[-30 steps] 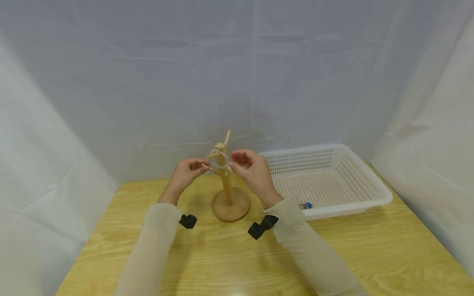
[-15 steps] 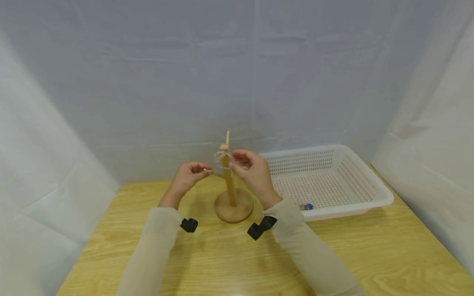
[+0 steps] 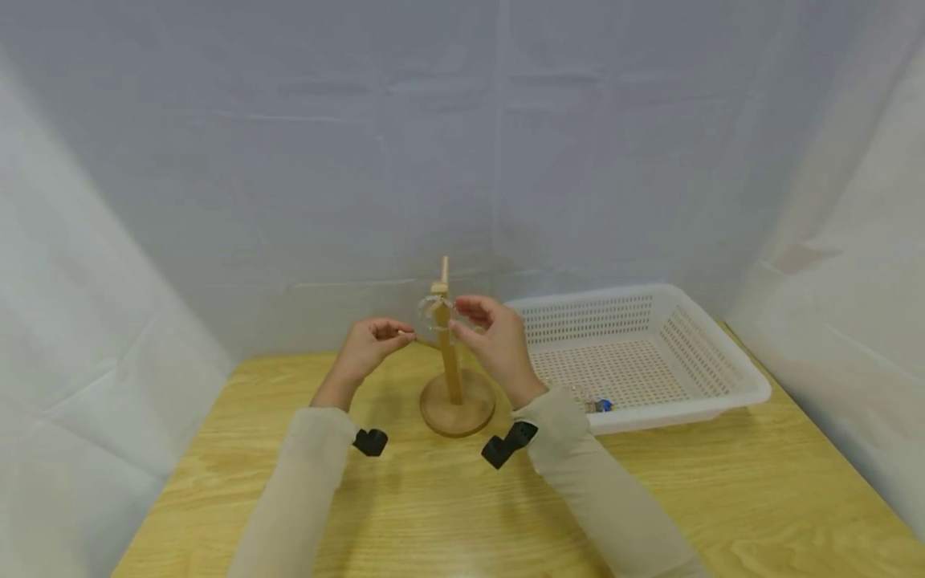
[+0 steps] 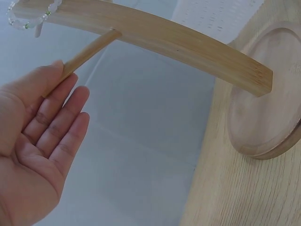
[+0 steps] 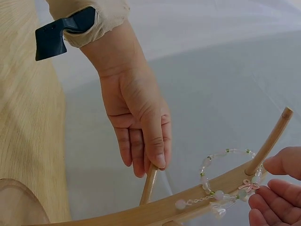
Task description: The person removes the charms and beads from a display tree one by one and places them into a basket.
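Observation:
A wooden jewellery stand [image 3: 450,361] with a curved upright, round base and several pegs stands on the table. My left hand [image 3: 364,349] pinches the end of one peg [image 4: 94,47] between thumb and forefinger, its other fingers loosely extended. A beaded bracelet [image 5: 206,161] of clear and pale pink beads, with green accents, a bow charm and a dangling chain, hangs at another peg [image 5: 275,136] near the upright's top. Beside it, my right hand [image 3: 499,341] has its thumb and fingers apart, fingertips [image 5: 263,190] right at the bracelet's edge.
A white perforated plastic basket [image 3: 694,401] stands right of the stand, behind the right forearm. Inside its near side lie small beaded pieces, one with a blue part [image 3: 604,405]. White cloth [image 3: 347,160] hangs behind and at both sides of the wooden table [image 3: 448,506].
The stand has turned and shifted slightly to the right. My left hand has dropped a little with the peg. My right hand has barely moved beside the bracelet.

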Motion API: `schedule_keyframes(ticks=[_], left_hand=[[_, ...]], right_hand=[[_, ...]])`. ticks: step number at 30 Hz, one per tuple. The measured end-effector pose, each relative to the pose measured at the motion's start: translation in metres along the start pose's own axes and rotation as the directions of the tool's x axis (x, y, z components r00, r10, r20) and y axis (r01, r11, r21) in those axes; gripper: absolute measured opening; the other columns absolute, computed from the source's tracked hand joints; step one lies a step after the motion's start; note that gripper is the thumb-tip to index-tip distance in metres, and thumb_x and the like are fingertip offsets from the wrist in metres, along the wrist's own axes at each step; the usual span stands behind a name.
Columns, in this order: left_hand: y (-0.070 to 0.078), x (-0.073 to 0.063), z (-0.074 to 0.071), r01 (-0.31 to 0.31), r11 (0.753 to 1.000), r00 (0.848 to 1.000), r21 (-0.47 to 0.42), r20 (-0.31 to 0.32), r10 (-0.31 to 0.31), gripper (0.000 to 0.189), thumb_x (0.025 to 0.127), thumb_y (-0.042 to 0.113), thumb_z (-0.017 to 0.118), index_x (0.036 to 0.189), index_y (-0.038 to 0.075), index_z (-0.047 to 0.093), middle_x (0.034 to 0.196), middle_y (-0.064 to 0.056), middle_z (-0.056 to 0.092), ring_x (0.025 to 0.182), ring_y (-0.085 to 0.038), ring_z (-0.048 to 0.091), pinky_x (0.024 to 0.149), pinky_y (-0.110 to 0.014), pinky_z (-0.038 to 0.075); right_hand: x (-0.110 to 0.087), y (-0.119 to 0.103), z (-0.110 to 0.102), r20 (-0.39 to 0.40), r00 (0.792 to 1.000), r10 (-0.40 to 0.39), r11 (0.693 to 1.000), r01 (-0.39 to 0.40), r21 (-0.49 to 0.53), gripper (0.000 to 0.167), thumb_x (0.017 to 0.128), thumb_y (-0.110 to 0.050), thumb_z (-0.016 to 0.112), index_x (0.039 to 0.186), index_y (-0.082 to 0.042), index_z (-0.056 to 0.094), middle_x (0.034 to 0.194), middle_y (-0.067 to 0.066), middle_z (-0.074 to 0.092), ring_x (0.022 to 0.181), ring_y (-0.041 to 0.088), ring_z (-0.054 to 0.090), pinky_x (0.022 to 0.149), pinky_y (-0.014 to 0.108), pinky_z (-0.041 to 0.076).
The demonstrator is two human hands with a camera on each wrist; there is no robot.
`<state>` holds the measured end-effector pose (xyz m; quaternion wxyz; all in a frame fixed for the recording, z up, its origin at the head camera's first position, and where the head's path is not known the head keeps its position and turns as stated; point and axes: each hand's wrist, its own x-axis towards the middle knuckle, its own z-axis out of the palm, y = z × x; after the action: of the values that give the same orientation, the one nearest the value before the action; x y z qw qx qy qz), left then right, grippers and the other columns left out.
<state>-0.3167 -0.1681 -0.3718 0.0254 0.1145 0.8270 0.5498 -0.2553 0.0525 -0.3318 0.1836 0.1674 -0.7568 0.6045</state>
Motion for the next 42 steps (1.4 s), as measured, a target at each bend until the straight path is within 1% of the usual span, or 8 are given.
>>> schedule_keyframes(ticks=[11,17,21,23,28,30,36,42], left_hand=[[-0.001,-0.002,0.001,-0.011,1.0,1.0,-0.019,0.006,0.011,0.03,0.088,0.024,0.069,0.107,0.001,0.068,0.104,-0.013,0.068,0.101,-0.027,0.06,0.094,-0.044,0.046],[0.0,-0.004,0.001,-0.005,0.999,1.0,-0.042,0.01,0.005,0.03,0.088,0.024,0.069,0.106,0.001,0.068,0.104,-0.01,0.068,0.1,-0.024,0.06,0.095,-0.046,0.045],[0.001,-0.004,0.0,-0.008,0.998,1.0,-0.057,0.013,0.009,0.033,0.088,0.024,0.069,0.109,-0.002,0.066,0.103,-0.008,0.068,0.103,-0.03,0.059,0.096,-0.046,0.044],[0.009,-0.009,0.0,-0.007,0.998,1.0,-0.058,0.015,0.008,0.032,0.089,0.02,0.068,0.109,-0.004,0.065,0.1,-0.007,0.068,0.099,-0.027,0.06,0.095,-0.046,0.045],[0.028,-0.02,0.0,0.0,0.998,1.0,-0.059,0.023,0.002,0.027,0.09,0.011,0.065,0.108,-0.008,0.064,0.102,-0.015,0.068,0.088,-0.013,0.061,0.095,-0.046,0.045],[0.028,-0.019,0.001,0.002,0.998,1.0,-0.065,0.027,0.0,0.027,0.09,0.011,0.065,0.109,-0.009,0.064,0.104,-0.016,0.067,0.09,-0.015,0.061,0.096,-0.047,0.045],[0.027,-0.019,0.001,0.006,0.998,1.0,-0.067,0.027,-0.004,0.029,0.09,0.012,0.065,0.11,-0.01,0.063,0.103,-0.015,0.067,0.09,-0.014,0.061,0.097,-0.048,0.043],[0.027,-0.019,0.001,-0.007,0.999,1.0,-0.054,0.021,0.008,0.029,0.09,0.012,0.065,0.11,-0.01,0.063,0.105,-0.017,0.067,0.096,-0.022,0.061,0.095,-0.045,0.045]], right_hand=[[0.004,0.008,0.004,-0.038,0.999,-0.02,1.0,0.02,-0.01,0.028,0.086,-0.007,0.068,0.112,0.003,0.064,0.11,0.015,0.066,0.102,0.026,0.061,0.091,0.035,0.049],[0.005,0.013,0.007,-0.051,0.999,-0.007,1.0,0.007,0.016,0.028,0.085,-0.004,0.069,0.111,0.004,0.064,0.109,0.018,0.066,0.102,0.03,0.061,0.091,0.04,0.049],[0.005,0.015,0.009,-0.058,0.998,0.003,1.0,-0.002,0.01,0.026,0.085,-0.006,0.069,0.11,0.002,0.065,0.108,0.016,0.066,0.1,0.029,0.062,0.089,0.039,0.049],[0.003,0.005,0.008,-0.059,0.998,0.008,1.0,-0.008,0.003,0.025,0.086,-0.003,0.067,0.109,0.004,0.064,0.106,0.019,0.066,0.098,0.031,0.061,0.088,0.04,0.05],[0.004,0.006,0.009,-0.056,0.998,0.016,1.0,-0.015,0.023,0.026,0.085,-0.002,0.067,0.109,0.008,0.063,0.105,0.023,0.064,0.097,0.035,0.061,0.087,0.044,0.05],[0.007,0.018,0.011,-0.059,0.998,0.02,0.999,-0.019,0.033,0.026,0.085,-0.005,0.069,0.109,0.005,0.064,0.105,0.02,0.065,0.096,0.032,0.061,0.086,0.042,0.05],[0.008,0.019,0.012,-0.059,0.998,0.037,0.998,-0.034,0.043,0.021,0.086,-0.006,0.069,0.105,0.002,0.065,0.099,0.016,0.066,0.089,0.026,0.063,0.08,0.035,0.053],[0.008,0.02,0.012,-0.064,0.997,0.04,0.999,-0.04,-0.004,0.017,0.086,-0.007,0.069,0.101,0.0,0.065,0.095,0.012,0.067,0.085,0.022,0.063,0.076,0.031,0.053]])
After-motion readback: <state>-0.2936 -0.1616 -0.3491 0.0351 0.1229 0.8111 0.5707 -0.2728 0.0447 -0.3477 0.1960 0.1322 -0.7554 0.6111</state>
